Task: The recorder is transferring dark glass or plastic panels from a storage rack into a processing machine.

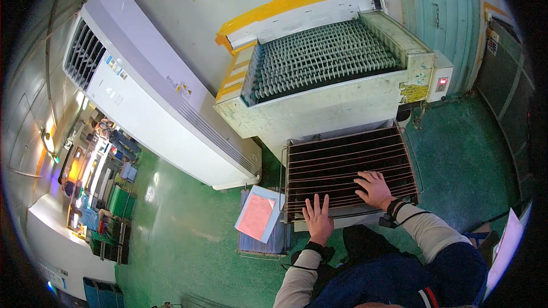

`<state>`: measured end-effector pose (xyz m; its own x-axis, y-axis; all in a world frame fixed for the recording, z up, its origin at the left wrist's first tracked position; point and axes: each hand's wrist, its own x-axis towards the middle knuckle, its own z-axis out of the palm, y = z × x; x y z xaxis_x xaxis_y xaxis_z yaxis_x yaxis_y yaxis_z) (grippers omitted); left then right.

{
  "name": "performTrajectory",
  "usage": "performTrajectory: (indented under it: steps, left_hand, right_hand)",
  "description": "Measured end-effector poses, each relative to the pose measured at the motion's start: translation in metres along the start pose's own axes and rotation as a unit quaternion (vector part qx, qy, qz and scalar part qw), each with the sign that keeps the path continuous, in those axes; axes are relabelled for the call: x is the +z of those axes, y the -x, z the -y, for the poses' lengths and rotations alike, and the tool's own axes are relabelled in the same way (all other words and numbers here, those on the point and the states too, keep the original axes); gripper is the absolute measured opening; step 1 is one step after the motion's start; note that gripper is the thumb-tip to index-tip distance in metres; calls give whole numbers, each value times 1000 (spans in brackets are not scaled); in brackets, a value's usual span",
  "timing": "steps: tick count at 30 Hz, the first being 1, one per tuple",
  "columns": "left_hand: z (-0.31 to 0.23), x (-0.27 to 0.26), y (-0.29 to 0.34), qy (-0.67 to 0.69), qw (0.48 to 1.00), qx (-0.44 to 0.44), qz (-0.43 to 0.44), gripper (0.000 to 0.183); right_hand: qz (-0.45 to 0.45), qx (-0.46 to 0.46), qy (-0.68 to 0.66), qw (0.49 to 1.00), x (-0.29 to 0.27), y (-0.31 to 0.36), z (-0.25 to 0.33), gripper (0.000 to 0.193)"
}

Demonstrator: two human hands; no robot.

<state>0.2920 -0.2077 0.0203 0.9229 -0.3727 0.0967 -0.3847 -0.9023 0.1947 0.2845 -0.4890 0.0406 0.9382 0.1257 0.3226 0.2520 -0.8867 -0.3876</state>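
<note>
A rack (297,179) with a thin metal frame stands in front of me, and thin copper-coloured strips run side to side across its dark inside. Whether these strips are rods or the edges of upright panels, I cannot tell. My left hand (318,222) is at the rack's near edge, fingers spread and pointing away from me. Farther right, my right hand (374,190) lies over the strips with its fingers stretched apart. Neither hand visibly grips anything; the undersides of both are hidden. Dark bands with cords circle both wrists.
Beyond the rack stands a pale machine (319,102) with rows of green rollers and a control box (439,77) on its right. A pink sheet (256,217) lies on a second rack (260,245) at left. A tall white air conditioner (165,91) stands behind; people work far left.
</note>
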Motion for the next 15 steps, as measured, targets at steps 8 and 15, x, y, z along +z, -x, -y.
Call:
performTrajectory:
  steps: [8,15]
  left_hand:
    - [1,2,1,8,1000,8,-11,108]
    - [2,3,0,4,1000,12,-18,105]
  right_hand:
    - [-5,-1,3,1000,1,0,0,47]
    - [-18,-6,2,1000,0,0,2,47]
